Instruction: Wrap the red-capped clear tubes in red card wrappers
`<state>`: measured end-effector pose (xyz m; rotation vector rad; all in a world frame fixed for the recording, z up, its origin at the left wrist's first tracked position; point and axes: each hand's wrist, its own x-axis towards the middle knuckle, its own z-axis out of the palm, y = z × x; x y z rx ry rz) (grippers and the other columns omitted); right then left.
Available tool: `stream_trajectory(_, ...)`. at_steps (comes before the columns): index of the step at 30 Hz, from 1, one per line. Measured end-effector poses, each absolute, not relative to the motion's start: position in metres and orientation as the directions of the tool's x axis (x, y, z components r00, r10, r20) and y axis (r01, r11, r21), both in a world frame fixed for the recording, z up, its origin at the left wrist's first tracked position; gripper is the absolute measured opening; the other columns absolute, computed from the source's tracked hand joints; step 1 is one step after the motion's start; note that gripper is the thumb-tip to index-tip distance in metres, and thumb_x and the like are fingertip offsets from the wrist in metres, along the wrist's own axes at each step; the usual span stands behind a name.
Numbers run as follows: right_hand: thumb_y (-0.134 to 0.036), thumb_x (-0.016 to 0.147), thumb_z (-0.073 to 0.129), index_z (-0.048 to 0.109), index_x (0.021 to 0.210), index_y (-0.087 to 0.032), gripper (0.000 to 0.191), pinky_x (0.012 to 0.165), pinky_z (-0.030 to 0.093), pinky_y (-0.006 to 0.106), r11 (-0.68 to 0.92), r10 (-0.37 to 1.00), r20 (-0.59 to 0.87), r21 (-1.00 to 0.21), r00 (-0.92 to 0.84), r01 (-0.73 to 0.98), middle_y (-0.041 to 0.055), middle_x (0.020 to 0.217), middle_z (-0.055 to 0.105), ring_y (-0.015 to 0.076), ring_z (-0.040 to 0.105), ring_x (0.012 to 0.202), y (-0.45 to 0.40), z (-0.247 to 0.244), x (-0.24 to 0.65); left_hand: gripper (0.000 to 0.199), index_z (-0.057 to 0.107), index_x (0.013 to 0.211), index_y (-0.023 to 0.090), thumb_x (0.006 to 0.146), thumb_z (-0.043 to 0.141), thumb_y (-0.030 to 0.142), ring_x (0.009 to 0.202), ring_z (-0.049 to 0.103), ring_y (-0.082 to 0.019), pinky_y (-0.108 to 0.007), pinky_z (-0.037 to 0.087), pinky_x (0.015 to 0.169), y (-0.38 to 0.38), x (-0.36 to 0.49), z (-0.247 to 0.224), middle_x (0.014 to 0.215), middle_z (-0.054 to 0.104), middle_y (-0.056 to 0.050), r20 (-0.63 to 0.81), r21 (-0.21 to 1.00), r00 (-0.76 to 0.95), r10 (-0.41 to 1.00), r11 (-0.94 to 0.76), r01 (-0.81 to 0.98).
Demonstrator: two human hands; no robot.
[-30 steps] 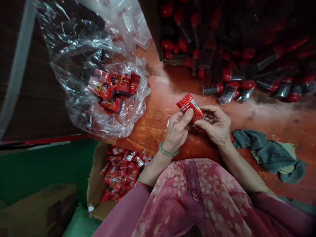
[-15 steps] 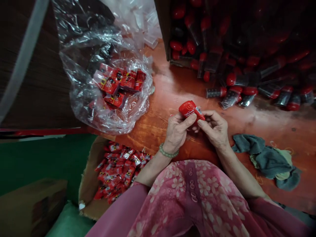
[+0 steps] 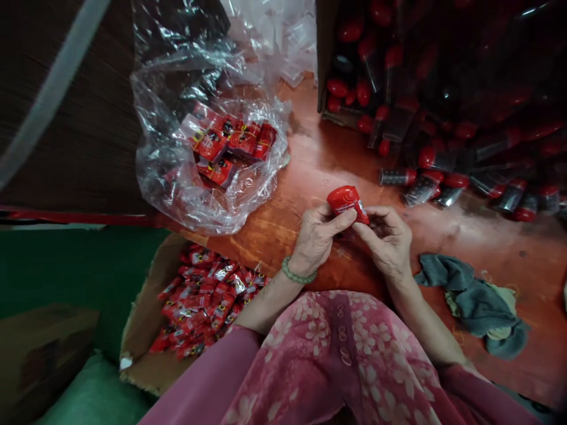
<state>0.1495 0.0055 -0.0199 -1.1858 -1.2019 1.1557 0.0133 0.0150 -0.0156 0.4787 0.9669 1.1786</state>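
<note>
A small red printed packet [image 3: 345,199] with a barcode label is held up between my two hands, over the reddish table. My left hand [image 3: 316,236] wears a green bead bracelet and pinches the packet's left side, thumb across its front. At the lower right corner of the packet, the thumb and fingertips of my right hand [image 3: 386,236] grip its edge. What is inside the packet is hidden from me.
An open clear plastic bag [image 3: 208,203] holds several red printed packs. Below it, a cardboard box [image 3: 142,330] contains many red packets. Red-capped clear tubes [image 3: 423,186] spill from a dark box at the right. Grey-green cloths [image 3: 481,295] lie on the table [image 3: 305,159].
The view has shifted a little, so the bag and tubes appear further right. Both hands keep hold of the red packet, which is tilted slightly differently.
</note>
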Motion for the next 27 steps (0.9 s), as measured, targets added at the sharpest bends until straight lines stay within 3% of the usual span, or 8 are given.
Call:
stream_trajectory(3, -0.037, 0.080, 0.084, 0.070, 0.091, -0.024, 0.022, 0.062, 0.057, 0.020, -0.006, 1.000, -0.007, -0.999, 0.012, -0.048, -0.0041, 0.078, 0.072, 0.0090, 0.065, 0.064, 0.004, -0.018, 0.149, 0.043, 0.078, 0.097, 0.018, 0.065, 0.092, 0.043, 0.075, 0.066, -0.009, -0.020, 0.054, 0.075, 0.014, 0.013, -0.021, 0.089, 0.076, -0.001, -0.300, 0.821, -0.004, 0.954, 0.256, -0.510)
stream_trajectory(5, -0.040, 0.078, 0.085, 0.070, 0.089, -0.023, 0.025, 0.062, 0.058, 0.020, -0.048, 0.999, -0.048, -0.997, 0.002, -0.058, -0.0034, 0.078, 0.072, 0.0091, 0.065, 0.063, 0.004, -0.016, 0.150, 0.060, 0.071, 0.121, 0.023, 0.067, 0.091, 0.040, 0.091, 0.069, -0.013, -0.022, 0.056, 0.085, 0.014, 0.012, -0.025, 0.112, 0.075, -0.003, -0.189, 0.893, -0.085, 0.978, 0.135, -0.429)
stream_trajectory(7, -0.041, 0.077, 0.085, 0.069, 0.088, -0.023, 0.026, 0.063, 0.058, 0.020, -0.083, 0.997, -0.083, -0.994, -0.001, -0.069, -0.0032, 0.078, 0.071, 0.0087, 0.065, 0.063, 0.004, -0.016, 0.150, 0.065, 0.066, 0.131, 0.025, 0.072, 0.088, 0.039, 0.106, 0.069, -0.016, -0.027, 0.056, 0.096, 0.014, 0.010, -0.028, 0.125, 0.071, -0.006, -0.071, 0.949, -0.128, 0.989, 0.028, -0.314)
stream_trajectory(9, -0.039, 0.077, 0.085, 0.070, 0.089, -0.024, 0.025, 0.062, 0.059, 0.020, -0.107, 0.994, -0.108, -0.990, 0.005, -0.093, -0.0032, 0.080, 0.072, 0.0084, 0.066, 0.062, 0.003, -0.017, 0.148, 0.054, 0.069, 0.126, 0.024, 0.076, 0.085, 0.037, 0.111, 0.069, -0.018, -0.031, 0.055, 0.102, 0.014, 0.008, -0.031, 0.124, 0.072, -0.006, -0.007, 0.973, -0.132, 0.991, -0.024, -0.231)
stream_trajectory(12, -0.037, 0.078, 0.084, 0.071, 0.092, -0.025, 0.023, 0.057, 0.061, 0.021, -0.149, 0.988, -0.151, -0.976, 0.004, -0.156, -0.0030, 0.083, 0.074, 0.0096, 0.067, 0.062, 0.001, -0.020, 0.145, 0.041, 0.074, 0.117, 0.022, 0.078, 0.083, 0.034, 0.102, 0.071, -0.017, -0.032, 0.057, 0.099, 0.013, 0.005, -0.034, 0.112, 0.075, -0.005, -0.005, 0.983, -0.129, 0.992, -0.019, -0.185)
stream_trajectory(19, -0.032, 0.080, 0.083, 0.073, 0.094, -0.025, 0.019, 0.060, 0.064, 0.021, -0.144, 0.989, -0.147, -0.971, 0.000, -0.191, -0.0031, 0.087, 0.077, 0.0101, 0.072, 0.066, 0.001, -0.014, 0.141, 0.047, 0.073, 0.122, 0.021, 0.078, 0.083, 0.037, 0.087, 0.073, -0.014, -0.026, 0.063, 0.081, 0.009, -0.004, -0.030, 0.108, 0.077, -0.004, -0.047, 0.982, -0.093, 0.995, 0.029, -0.188)
stream_trajectory(22, -0.030, 0.082, 0.082, 0.072, 0.098, -0.026, 0.019, 0.066, 0.066, 0.022, -0.167, 0.986, -0.155, -0.958, -0.066, -0.232, -0.0042, 0.088, 0.077, 0.0102, 0.074, 0.070, -0.001, -0.009, 0.134, 0.041, 0.075, 0.119, 0.021, 0.083, 0.078, 0.039, 0.082, 0.073, -0.013, -0.024, 0.063, 0.076, 0.002, -0.013, -0.025, 0.105, 0.078, -0.004, -0.043, 0.992, -0.166, 0.985, 0.022, -0.124)
stream_trajectory(27, -0.039, 0.086, 0.078, 0.070, 0.112, -0.026, 0.030, 0.080, 0.067, 0.028, -0.181, 0.955, -0.113, -0.954, -0.273, -0.239, 0.0016, 0.110, 0.076, 0.0127, 0.075, 0.084, -0.011, -0.012, 0.109, 0.039, 0.077, 0.114, 0.022, 0.078, 0.082, 0.035, 0.078, 0.072, -0.011, -0.021, 0.061, 0.076, -0.017, -0.039, -0.012, 0.101, 0.079, -0.002, -0.065, 0.998, -0.383, 0.921, 0.060, -0.024)
